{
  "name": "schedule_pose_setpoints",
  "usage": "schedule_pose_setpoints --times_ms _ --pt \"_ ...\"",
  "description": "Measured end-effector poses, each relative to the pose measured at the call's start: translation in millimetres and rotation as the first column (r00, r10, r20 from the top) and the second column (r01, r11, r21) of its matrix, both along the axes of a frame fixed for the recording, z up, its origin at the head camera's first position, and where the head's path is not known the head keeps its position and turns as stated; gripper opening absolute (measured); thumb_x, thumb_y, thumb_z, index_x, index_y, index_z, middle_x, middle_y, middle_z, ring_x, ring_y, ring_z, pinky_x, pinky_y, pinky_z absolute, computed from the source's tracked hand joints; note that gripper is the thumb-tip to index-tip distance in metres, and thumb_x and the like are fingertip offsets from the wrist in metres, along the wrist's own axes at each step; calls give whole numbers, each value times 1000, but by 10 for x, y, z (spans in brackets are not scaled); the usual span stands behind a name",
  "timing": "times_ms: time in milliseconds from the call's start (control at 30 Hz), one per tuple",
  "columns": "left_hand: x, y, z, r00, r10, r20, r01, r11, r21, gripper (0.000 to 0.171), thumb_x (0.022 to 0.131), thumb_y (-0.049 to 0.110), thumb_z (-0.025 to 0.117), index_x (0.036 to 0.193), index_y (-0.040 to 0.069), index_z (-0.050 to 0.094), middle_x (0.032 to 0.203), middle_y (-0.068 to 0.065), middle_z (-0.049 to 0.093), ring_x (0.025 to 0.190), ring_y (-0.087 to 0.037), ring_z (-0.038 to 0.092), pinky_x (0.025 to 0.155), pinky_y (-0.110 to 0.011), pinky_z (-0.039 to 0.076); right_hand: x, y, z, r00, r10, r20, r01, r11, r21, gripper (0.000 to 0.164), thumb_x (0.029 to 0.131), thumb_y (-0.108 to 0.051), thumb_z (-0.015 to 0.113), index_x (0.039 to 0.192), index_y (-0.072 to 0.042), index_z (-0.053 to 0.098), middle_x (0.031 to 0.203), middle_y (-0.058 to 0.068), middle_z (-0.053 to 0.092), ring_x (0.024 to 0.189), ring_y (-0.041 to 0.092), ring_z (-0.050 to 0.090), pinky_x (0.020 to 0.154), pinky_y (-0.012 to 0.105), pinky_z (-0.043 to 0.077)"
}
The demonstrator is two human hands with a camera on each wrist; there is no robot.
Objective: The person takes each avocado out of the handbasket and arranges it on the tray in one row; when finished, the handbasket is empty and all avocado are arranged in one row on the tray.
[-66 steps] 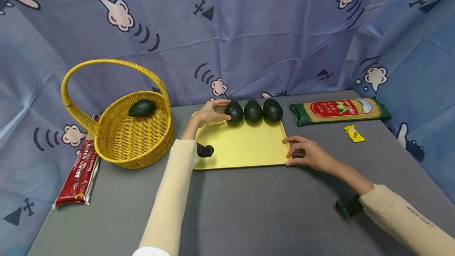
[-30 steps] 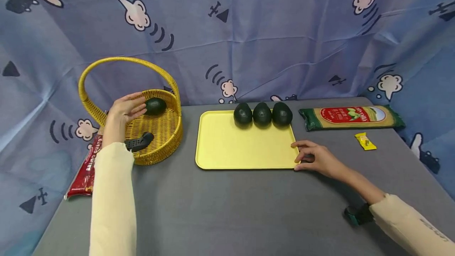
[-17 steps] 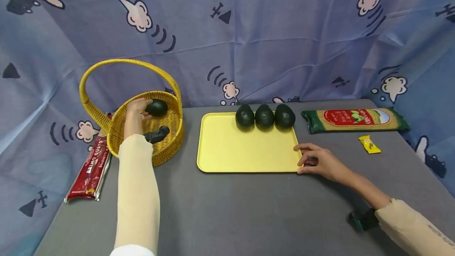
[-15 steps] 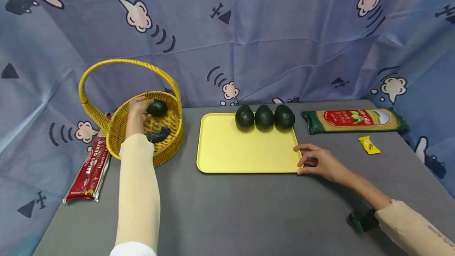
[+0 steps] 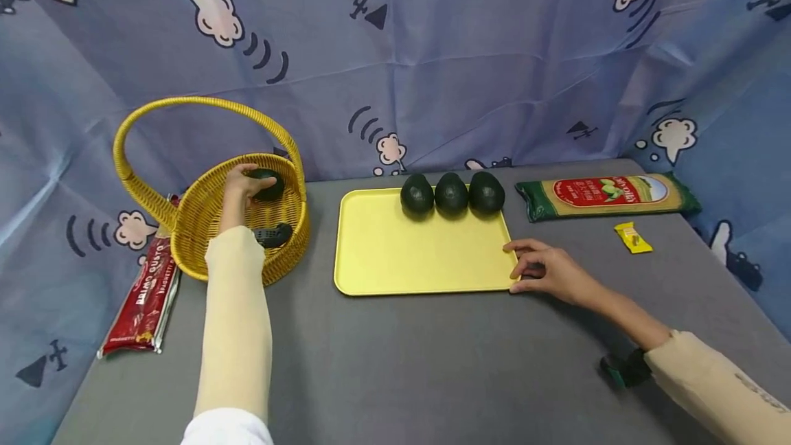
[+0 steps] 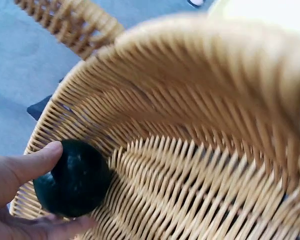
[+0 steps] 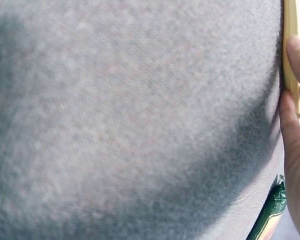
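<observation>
My left hand (image 5: 239, 187) reaches into the yellow wicker basket (image 5: 185, 225) and grips a dark green avocado (image 5: 270, 186), thumb on one side and fingers on the other. In the left wrist view this avocado (image 6: 75, 180) is close to the woven wall. At the right front corner of the yellow tray (image 5: 408, 259), my right hand (image 5: 546, 270) holds the edge between thumb and fingers; the right wrist view shows the fingertips against the tray rim (image 7: 289, 60). Three avocados (image 5: 451, 194) stand in a row along the tray's far edge.
A red spaghetti packet (image 5: 143, 297) lies left of the basket, partly under it. Right of the tray are a green and gold pasta packet (image 5: 608, 196) and a small yellow wrapped sweet (image 5: 633, 237). A patterned blue cloth (image 5: 432, 53) hangs behind the grey table (image 5: 402, 362).
My left hand has gone from the leftmost avocado on the tray across to the basket and now grips the avocado inside. The right hand has stayed at the tray's corner.
</observation>
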State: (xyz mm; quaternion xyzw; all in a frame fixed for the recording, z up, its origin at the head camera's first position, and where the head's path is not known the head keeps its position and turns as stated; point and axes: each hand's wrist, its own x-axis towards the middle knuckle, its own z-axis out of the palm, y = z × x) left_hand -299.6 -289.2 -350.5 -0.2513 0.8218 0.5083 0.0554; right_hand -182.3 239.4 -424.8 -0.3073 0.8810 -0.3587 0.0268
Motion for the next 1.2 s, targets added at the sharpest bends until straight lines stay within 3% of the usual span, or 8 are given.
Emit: schedule_pose_setpoints --times_ms 167,267,367,467,667,867,1033,1200 --pt "190 -217 140 985 -154 79 153 988 8 64 88 11 54 142 7 21 143 -23 13 119 -41 38 92 -46 41 -88 -147 93 997 32 76 -35 999 27 15 69 -23 76 75 -14 67 121 14 50 99 24 54 74 28 52" --pt "272 -354 248 939 -315 139 321 947 -24 64 91 11 52 143 4 16 143 -28 7 115 -42 40 91 -46 42 -133 -220 144 996 42 76 -47 997 54 15 68 -22 77 75 -13 67 120 15 50 105 29 51 73 30 52" --pt "308 -436 316 884 -433 175 447 893 -47 64 91 12 53 143 4 17 140 -31 11 88 -31 54 82 -42 49 -164 -256 186 997 42 63 -47 996 78 15 66 -18 79 73 -13 67 118 15 51 104 29 52 72 30 52" --pt "336 -472 315 852 -488 187 504 863 -44 65 90 13 56 143 5 19 138 -32 14 80 -22 53 75 -37 51 -179 -269 211 997 51 63 -57 994 96 15 65 -15 79 73 -12 67 118 16 51 100 28 54 71 29 52" --pt "387 -501 211 812 -568 136 578 814 -53 65 89 10 57 142 3 21 139 -31 11 115 -40 36 85 -43 46 -149 -242 198 997 53 48 -58 990 126 14 66 -18 78 72 -14 66 117 15 52 91 22 57 67 27 51" --pt "445 -530 166 819 -566 91 571 819 -48 65 88 10 58 142 4 23 140 -29 17 115 -38 38 92 -47 41 -90 -201 200 997 23 78 -32 992 119 14 67 -15 78 73 -12 66 118 15 51 96 25 56 70 28 52" --pt "488 -583 175 845 -532 56 532 846 14 69 87 15 60 143 9 21 139 -26 23 94 -10 54 88 -40 45 -75 -160 189 995 16 97 -26 994 106 15 67 -15 78 74 -11 66 119 16 50 100 27 54 72 29 52" --pt "489 -584 192 838 -545 -11 540 827 155 70 87 15 61 144 15 20 115 -10 51 84 -4 59 79 -28 51 -25 -75 166 996 -1 95 -8 995 95 15 66 -17 78 73 -11 66 117 16 51 102 30 52 73 31 52"
